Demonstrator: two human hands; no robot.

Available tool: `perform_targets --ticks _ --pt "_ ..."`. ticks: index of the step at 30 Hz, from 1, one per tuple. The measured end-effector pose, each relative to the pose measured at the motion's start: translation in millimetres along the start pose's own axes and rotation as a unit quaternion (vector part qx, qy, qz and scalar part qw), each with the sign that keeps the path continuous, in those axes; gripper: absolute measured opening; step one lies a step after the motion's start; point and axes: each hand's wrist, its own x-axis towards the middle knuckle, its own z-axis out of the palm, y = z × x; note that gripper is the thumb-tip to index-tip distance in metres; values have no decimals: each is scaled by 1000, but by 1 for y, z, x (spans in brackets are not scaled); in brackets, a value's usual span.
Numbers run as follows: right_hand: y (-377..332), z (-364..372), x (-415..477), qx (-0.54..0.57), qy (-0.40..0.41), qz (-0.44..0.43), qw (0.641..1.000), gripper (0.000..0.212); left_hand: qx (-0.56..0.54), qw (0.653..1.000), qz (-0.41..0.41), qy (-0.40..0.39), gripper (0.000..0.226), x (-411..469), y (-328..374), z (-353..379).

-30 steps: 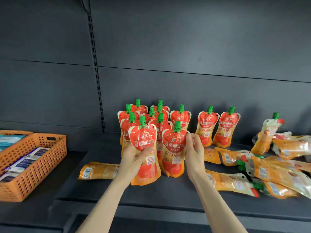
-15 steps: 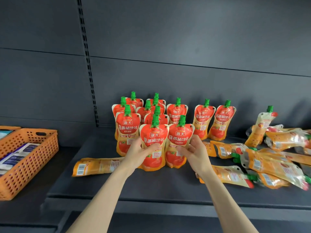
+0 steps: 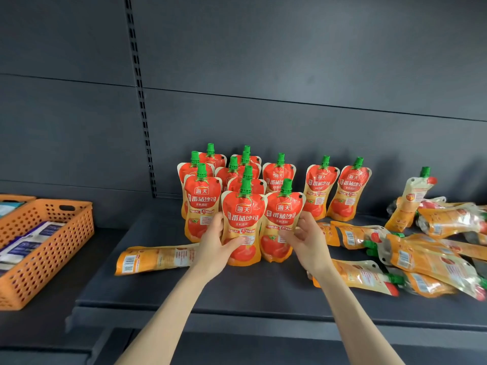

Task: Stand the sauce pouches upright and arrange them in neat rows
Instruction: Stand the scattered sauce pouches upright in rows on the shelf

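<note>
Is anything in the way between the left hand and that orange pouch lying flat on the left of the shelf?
Nothing visible. The flat orange sauce pouch lies on the dark shelf right beside the left hand, with one end hidden behind the wrist. That hand, though, grips an upright red green-capped pouch.

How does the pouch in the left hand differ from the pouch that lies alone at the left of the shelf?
The held pouch stands upright, gripped by the left hand; the lying pouch rests flat, ungripped. The held pouch shows its red front and green cap; the lying pouch shows its orange back with a barcode. Both sit on the dark shelf.
</note>
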Motion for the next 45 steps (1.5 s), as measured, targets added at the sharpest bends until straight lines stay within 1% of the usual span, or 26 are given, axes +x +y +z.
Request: perform_targets --ticks 5,8,10,12,14,16,17,19,22,24,26,28,30,34,39,42,45 --pt "0 1 -3 -15 13 5 1000 28 19 999 3 34 47 -5 -4 4" --pt "-3 1 -6 -27 15 15 999 32 65 996 11 61 48 -14 -4 5" --pt "-5 0 -13 -40 26 23 999 38 118 987 32 99 50 -23 -6 1" --pt "-6 -5 -22 -73 47 26 996 43 195 971 53 132 54 -34 -12 -7" --pt "-6 -11 -33 -117 65 28 991 44 304 937 68 161 52 -42 -20 -17" --pt "-6 -15 -44 -205 73 23 976 42 402 900 52 162 55 -50 -28 -25" --pt "-5 -15 -50 -268 81 12 960 40 437 886 33 151 58 -53 -32 -28" --pt "1 -15 -60 -358 89 10 930 38 481 868 3 127 61 -59 -37 -32" --pt "7 -16 -77 -391 47 74 916 38 516 848 18 122 65 -68 -41 -35" --pt "11 -18 -86 -396 38 66 915 35 542 830 30 130 63 -74 -42 -36" --pt "9 -18 -91 -382 44 48 922 33 563 813 43 142 54 -79 -41 -36" --pt "7 -17 -94 -372 45 39 926 34 566 808 51 154 42 -85 -40 -37" --pt "5 -14 -97 -363 46 24 931 33 561 811 51 158 35 -90 -38 -38" --pt "0 -4 -104 -339 42 15 940 33 562 812 31 154 33 -93 -30 -42" --pt "-8 7 -106 -318 24 24 948 35 586 792 28 170 33 -92 -23 -48" --pt "-10 12 -107 -304 27 27 952 36 587 788 42 181 31 -98 -20 -53" --pt "-10 17 -106 -283 24 26 959 37 577 785 84 210 25 -107 -22 -56"
